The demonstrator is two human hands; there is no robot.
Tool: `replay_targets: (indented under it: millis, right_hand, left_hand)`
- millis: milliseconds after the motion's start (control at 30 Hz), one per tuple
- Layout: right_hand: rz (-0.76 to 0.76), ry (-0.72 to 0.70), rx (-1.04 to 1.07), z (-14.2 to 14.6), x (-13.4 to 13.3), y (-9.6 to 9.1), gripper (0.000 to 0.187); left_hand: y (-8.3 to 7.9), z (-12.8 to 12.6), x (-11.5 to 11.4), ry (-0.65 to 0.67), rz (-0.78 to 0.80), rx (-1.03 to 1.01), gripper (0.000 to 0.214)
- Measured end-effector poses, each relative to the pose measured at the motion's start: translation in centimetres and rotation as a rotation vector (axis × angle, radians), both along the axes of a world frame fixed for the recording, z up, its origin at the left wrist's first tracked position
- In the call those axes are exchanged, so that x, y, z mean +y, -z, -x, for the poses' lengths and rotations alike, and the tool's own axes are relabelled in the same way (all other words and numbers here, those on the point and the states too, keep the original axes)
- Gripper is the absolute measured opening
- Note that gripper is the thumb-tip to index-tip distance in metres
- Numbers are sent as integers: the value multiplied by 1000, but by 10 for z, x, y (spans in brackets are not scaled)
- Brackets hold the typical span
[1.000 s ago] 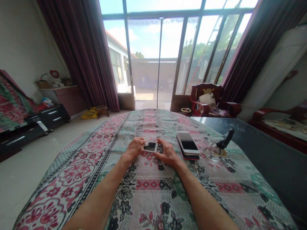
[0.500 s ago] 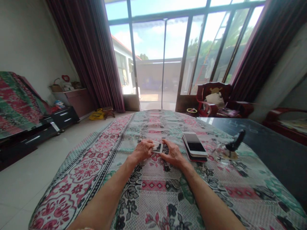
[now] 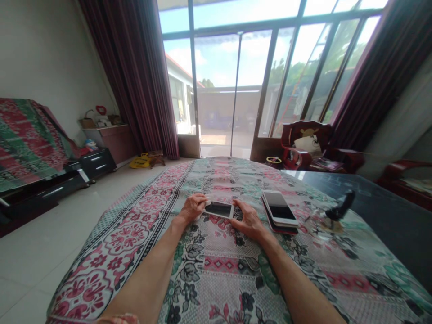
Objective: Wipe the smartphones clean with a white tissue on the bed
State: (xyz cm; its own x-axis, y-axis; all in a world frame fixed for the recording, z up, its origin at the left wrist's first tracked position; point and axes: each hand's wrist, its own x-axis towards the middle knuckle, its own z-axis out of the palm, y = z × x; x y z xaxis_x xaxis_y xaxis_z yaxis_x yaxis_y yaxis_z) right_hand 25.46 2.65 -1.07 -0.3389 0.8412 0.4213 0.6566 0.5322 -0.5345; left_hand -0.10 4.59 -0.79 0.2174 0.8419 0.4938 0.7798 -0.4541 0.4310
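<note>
A white-framed smartphone point(image 3: 218, 209) lies crosswise between my hands, dark screen facing up, low over the patterned tablecloth point(image 3: 216, 265). My right hand point(image 3: 249, 219) grips its right end, with the thumb on the near edge and the fingers on the far edge. At the phone's left end is my left hand point(image 3: 193, 208), its fingers bunched together. A bit of white shows under those fingertips; I cannot tell whether it is a cloth or the phone's frame. To the right of my right hand lies another white smartphone point(image 3: 281, 208), stacked on a dark, red-edged one point(image 3: 286, 230).
A black-handled object point(image 3: 340, 206) stands in a clear container point(image 3: 326, 227) on the right of the table. Beyond it is a dark glossy surface point(image 3: 371, 202). A red wooden chair point(image 3: 290, 135) stands by the windows. A yellow bag point(image 3: 140, 160) lies on the floor at left.
My left hand has slid left off the phone's screen to its left end, uncovering most of the dark display. My right hand keeps its grip. The view has shifted slightly.
</note>
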Motion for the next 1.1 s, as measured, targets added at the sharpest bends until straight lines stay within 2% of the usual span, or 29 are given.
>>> replay_targets:
  millis: [133, 233, 400, 500, 567, 667, 800, 900, 1000, 1100]
  right_hand:
    - [2, 6, -15, 0, 0, -1, 64]
    - [21, 6, -21, 1, 0, -3, 62]
    - [34, 9, -15, 1, 0, -2, 62]
    - [32, 1, 1, 0, 0, -2, 61]
    - [24, -5, 9, 0, 0, -1, 60]
    - [5, 10, 16, 1, 0, 1, 61]
    - [13, 33, 2, 2, 0, 1, 63]
    - [19, 34, -11, 2, -3, -1, 62]
    - [22, 38, -13, 3, -5, -4, 63]
    - [31, 41, -15, 3, -6, -6, 62]
  left_hand:
    - [6, -5, 6, -11, -53, 42, 24]
    - [5, -7, 2, -1, -69, 98, 24]
    - [3, -1, -28, 107, -86, 213, 26]
    - [9, 5, -46, 118, -123, 176, 27]
    - [13, 7, -49, 91, -132, 136, 28]
    - [13, 7, -37, 54, -89, 84, 26]
    - [2, 0, -9, 80, 12, 72, 26]
    - [-2, -7, 8, 40, 35, 108, 25]
    - [-2, -12, 14, -50, 18, 175, 22]
    - [-4, -14, 8, -41, 3, 246, 21]
